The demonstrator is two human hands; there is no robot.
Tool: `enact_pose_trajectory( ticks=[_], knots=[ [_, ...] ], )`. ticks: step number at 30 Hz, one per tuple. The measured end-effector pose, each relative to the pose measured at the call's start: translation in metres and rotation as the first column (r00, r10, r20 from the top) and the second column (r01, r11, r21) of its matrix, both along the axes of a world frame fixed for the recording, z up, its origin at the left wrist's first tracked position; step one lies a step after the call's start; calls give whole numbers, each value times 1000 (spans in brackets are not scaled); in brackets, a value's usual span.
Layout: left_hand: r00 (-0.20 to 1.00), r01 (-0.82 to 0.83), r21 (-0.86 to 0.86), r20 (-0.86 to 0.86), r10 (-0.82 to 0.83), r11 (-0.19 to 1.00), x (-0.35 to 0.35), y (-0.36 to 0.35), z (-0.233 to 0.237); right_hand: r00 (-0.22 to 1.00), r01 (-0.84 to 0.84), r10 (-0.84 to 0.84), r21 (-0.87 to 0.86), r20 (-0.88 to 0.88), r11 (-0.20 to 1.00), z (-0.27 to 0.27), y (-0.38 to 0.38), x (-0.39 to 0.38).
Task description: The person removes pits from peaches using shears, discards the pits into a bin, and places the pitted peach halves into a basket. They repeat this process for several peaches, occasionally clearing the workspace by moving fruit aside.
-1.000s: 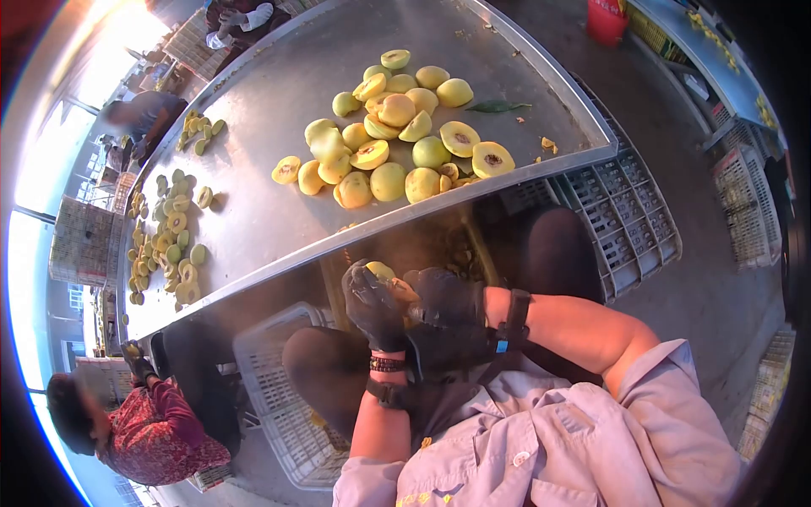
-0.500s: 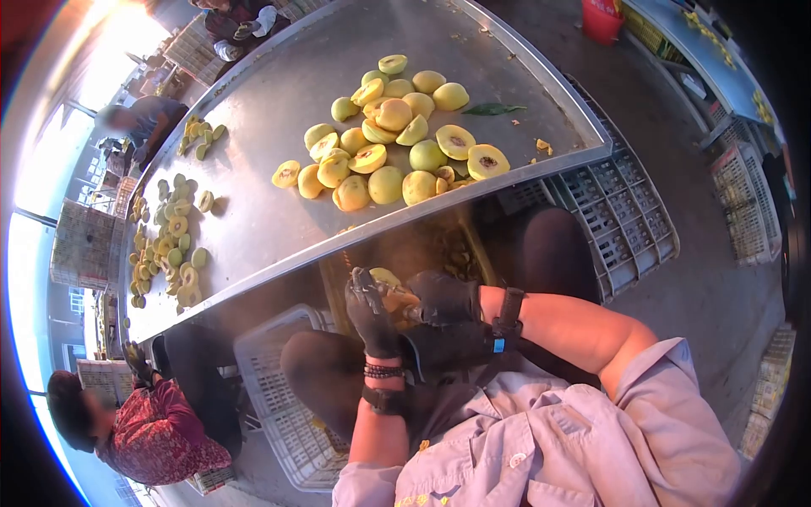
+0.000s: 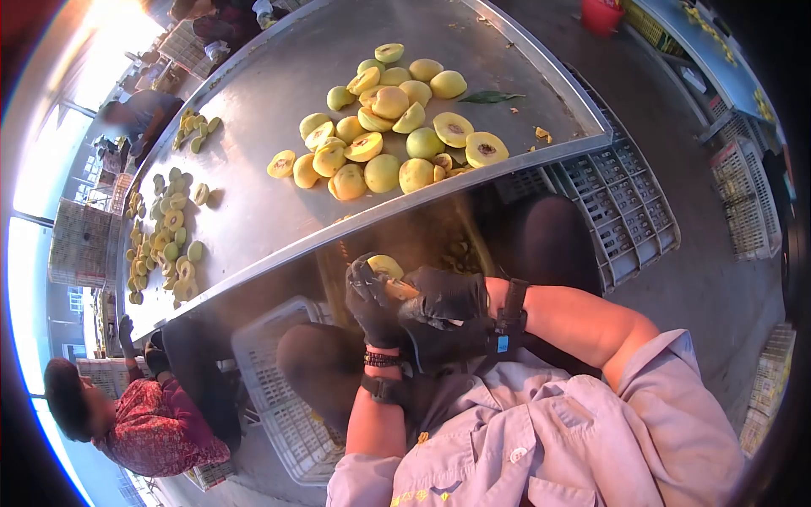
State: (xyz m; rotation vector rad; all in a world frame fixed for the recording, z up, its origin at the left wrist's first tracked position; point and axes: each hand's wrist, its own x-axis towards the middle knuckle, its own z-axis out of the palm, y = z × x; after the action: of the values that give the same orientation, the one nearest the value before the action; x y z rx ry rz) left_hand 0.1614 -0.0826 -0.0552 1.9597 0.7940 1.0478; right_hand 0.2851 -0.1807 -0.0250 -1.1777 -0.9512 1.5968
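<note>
Peach [image 3: 385, 266]: grasped in gloved left hand [image 3: 372, 300], its grip clenched, below near bench [image 3: 253, 220] edge. Right hand [image 3: 448, 297]: touching the peach, grip state cannot be told. Peach halves [image 3: 380, 127]: piled far on bench.

A small, round yellow-green peach [image 3: 385, 266] is held low, over the person's lap. Its pale, smooth skin faces up and a sliver of orange flesh shows along its lower side. The black-gloved left hand [image 3: 372, 302] cups it, and the gloved right hand [image 3: 445, 297] presses against it.

Steel table [image 3: 253, 211] with halved fruit [image 3: 382, 173], perhaps peaches, one leaf [image 3: 490, 97]
</note>
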Motion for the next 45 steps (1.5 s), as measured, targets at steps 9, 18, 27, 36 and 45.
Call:
enact_pose_trajectory(
  ticks=[9, 18, 27, 36, 45],
  knots=[
    [994, 50, -536, 109, 10, 843, -9, -3, -15, 842, 0, -128, 236, 525, 972, -38, 4, -11],
    [940, 339, -524, 144, -311, 781, -6, 2, 24, 991, -29, 29, 5, -133, 1000, 0, -8, -1],
    [882, 274, -827, 420, 215, 491, -11, 2, 50, 982, 148, -142, -41, 129, 988, 23, -1, 6],
    [864, -156, -421, 380, 330, 894, -77, 45, 74, 468, -71, 8, 28, 884, 997, -81, 8, 5],
    [853, -400, 63, 389, 347, 914, -182, 98, 137, 296, -254, 285, -212, 912, 944, -93, 15, -7]
  ],
)
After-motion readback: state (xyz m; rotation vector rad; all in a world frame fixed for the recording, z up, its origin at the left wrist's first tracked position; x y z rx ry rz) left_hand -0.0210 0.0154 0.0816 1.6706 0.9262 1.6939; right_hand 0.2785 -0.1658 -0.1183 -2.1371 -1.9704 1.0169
